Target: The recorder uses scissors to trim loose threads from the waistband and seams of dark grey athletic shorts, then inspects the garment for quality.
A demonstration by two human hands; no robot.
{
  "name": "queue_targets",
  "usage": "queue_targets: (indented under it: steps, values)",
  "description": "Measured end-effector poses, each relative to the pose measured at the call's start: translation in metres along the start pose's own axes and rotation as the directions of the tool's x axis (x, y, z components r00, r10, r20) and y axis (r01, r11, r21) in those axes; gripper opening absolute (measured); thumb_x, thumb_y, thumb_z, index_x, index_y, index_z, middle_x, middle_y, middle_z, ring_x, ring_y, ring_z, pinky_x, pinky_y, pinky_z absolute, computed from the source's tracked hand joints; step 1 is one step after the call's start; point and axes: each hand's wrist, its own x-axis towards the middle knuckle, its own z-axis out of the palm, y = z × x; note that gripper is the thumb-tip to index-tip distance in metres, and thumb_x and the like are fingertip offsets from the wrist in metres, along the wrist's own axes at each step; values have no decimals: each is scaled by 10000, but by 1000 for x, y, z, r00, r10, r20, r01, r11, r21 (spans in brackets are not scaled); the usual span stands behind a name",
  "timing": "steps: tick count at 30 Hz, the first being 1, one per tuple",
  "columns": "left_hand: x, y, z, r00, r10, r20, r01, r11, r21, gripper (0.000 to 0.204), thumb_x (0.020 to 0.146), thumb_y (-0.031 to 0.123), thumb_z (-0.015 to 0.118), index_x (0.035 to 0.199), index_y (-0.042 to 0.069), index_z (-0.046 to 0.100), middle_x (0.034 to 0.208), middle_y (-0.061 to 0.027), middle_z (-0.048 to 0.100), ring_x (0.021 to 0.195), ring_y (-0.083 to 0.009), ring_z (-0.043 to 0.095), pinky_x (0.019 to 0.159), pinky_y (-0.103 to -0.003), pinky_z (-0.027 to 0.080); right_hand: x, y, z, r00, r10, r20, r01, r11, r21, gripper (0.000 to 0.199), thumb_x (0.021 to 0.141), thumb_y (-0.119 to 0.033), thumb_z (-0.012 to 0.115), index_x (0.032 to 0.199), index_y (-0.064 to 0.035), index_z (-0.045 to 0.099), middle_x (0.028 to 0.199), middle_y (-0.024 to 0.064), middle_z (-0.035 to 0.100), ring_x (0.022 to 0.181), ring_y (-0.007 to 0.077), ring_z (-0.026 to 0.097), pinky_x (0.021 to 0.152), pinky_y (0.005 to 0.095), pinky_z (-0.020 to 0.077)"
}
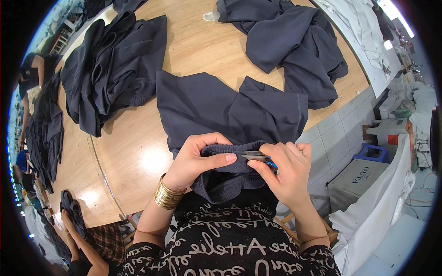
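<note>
A pair of dark grey shorts (202,101) lies spread on the table in front of me, its gathered elastic waistband (223,195) lifted at the near edge. My left hand (199,154) pinches the waistband between thumb and fingers, a wide gold bracelet on that wrist. In my right hand (287,172) is a pair of thread snips (253,155) with metal blades and a bit of blue at the handle. The blades point left and lie against the waistband, close to my left thumb. My right fingers hide most of the handle.
Dark garments are heaped on the wooden table (193,41) at the far left (115,69) and far right (299,46). A blue stool (370,152) and a grey box (357,184) stand right of the table. At the lower left, another person's hands (69,223) hold dark cloth.
</note>
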Motion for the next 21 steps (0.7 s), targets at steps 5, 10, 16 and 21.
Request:
queue_targets:
  steps: [5, 10, 16, 21]
  values:
    - [-1, 1, 1, 1000, 12, 0, -12, 1000, 8, 127, 796, 81, 683, 878, 0, 630, 805, 11, 627, 725, -27, 535, 671, -174, 425, 0, -1, -1, 1000, -3, 0, 3, 1000, 9, 217, 747, -285, 699, 833, -125, 579, 655, -41, 531, 551, 133, 431, 629, 310, 237]
    - [-1, 1, 1, 1000, -6, 4, 6, 1000, -8, 136, 793, 82, 687, 884, -2, 630, 804, 7, 628, 726, -27, 535, 666, -175, 425, -1, -1, -1, 1000, 4, -5, -4, 1000, -1, 214, 748, -281, 698, 831, -123, 580, 654, -41, 529, 552, 134, 432, 632, 311, 238]
    - [-1, 0, 1, 1000, 10, -5, -10, 1000, 8, 133, 791, 82, 690, 875, -1, 629, 796, 11, 623, 719, -26, 530, 661, -175, 418, -1, -2, -1, 1000, -8, -5, 8, 1000, 9, 212, 749, -281, 698, 827, -123, 580, 642, -43, 526, 549, 133, 432, 626, 312, 236]
    - [-1, 1, 1, 1000, 8, -4, -8, 1000, 5, 131, 791, 82, 689, 873, -1, 629, 797, 13, 622, 722, -24, 529, 663, -175, 419, -1, -2, -1, 1000, -15, -1, 16, 1000, 14, 211, 748, -280, 699, 824, -122, 581, 637, -45, 526, 543, 131, 429, 622, 311, 235]
